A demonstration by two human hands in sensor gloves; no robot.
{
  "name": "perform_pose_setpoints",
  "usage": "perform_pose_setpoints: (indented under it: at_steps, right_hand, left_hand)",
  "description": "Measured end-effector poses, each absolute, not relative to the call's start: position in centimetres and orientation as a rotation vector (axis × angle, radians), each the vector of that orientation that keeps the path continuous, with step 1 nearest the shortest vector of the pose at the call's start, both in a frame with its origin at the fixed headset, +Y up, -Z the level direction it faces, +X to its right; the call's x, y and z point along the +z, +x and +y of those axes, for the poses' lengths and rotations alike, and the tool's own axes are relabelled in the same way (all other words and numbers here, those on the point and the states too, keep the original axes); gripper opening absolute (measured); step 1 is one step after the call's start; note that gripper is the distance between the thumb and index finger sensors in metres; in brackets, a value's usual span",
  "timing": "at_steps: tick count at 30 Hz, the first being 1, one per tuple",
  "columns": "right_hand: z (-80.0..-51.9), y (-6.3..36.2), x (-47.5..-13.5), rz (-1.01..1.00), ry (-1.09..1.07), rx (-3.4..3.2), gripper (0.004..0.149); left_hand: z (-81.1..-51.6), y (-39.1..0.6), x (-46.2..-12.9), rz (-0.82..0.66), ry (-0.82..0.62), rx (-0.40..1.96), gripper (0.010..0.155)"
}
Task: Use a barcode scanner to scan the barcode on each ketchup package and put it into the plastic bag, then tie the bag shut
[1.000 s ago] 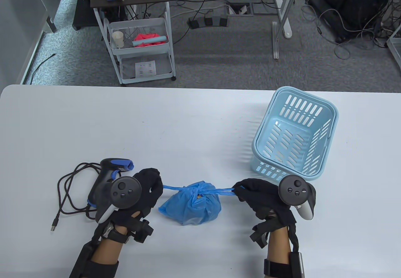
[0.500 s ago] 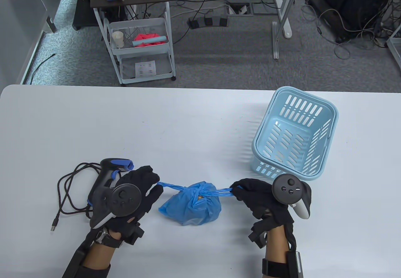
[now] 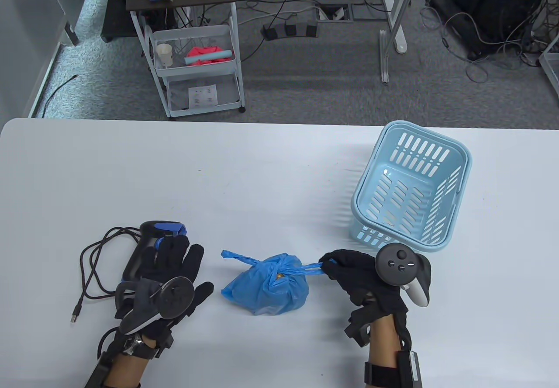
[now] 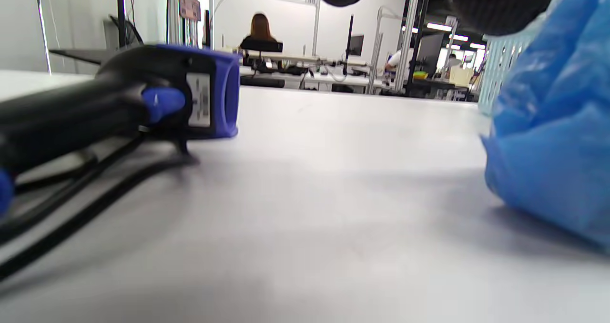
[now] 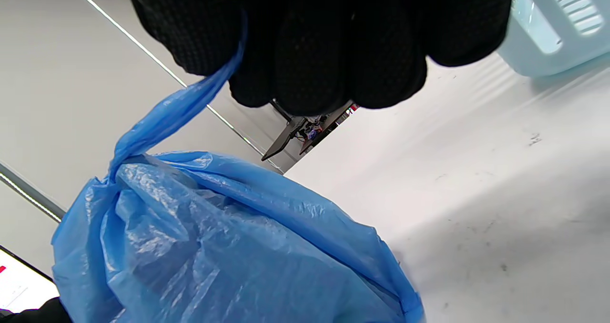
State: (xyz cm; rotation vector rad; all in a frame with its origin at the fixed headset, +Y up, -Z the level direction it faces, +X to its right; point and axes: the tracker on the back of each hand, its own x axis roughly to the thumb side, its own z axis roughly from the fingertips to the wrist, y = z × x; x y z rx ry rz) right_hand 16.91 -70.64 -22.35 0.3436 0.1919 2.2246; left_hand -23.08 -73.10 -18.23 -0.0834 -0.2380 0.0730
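The white table (image 3: 270,165) carried everything, with the pale blue basket (image 3: 410,187) standing at its right side, no package visible inside it, though the slatted walls hid some of the floor. Near the front edge, between the two hands, sat the blue plastic bag (image 3: 266,285), bunched into a lump with its handles drawn into a knot on top; something small and orange showed through just under the knot. The barcode scanner (image 3: 148,244) lay on its side to the left with its cable coiled beside it. The right hand (image 3: 362,274) was curled tight around the right handle tail (image 3: 308,268), which ran straight from the knot into its fist. The left hand (image 3: 174,270) lay spread flat with straight fingers beside the scanner, holding nothing, and the left handle tail (image 3: 236,258) stuck out free, apart from it. Judging from this, the tying looked all but finished. To do it well, the knot wanted a check: pulling from one side alone would only drag the light bag across the table, so a final snug called for a counter-pull on the free tail, kept level and gentle since thin film tears at a stretched neck.
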Motion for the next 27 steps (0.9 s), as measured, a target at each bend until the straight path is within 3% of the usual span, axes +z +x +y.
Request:
perform_pose_setpoints:
  at_steps: [7,18,27]
  right_hand:
    - [-69.9,17.2,-21.5,0.152,0.337,2.281,0.047]
    - [-68.3,18.5,-18.6,-0.241,0.286,2.592,0.052]
    - [-72.4,17.4,-16.9,-0.018,0.293,2.928,0.078]
  left_hand:
    - [-74.0,-23.2,-18.3,-0.228,-0.131,0.044,0.089]
    - [-73.9,-23.3,-18.2,-0.219,-0.133,0.034,0.090]
    - [-74.0,-23.2,-18.2,-0.216,-0.153,0.017,0.090]
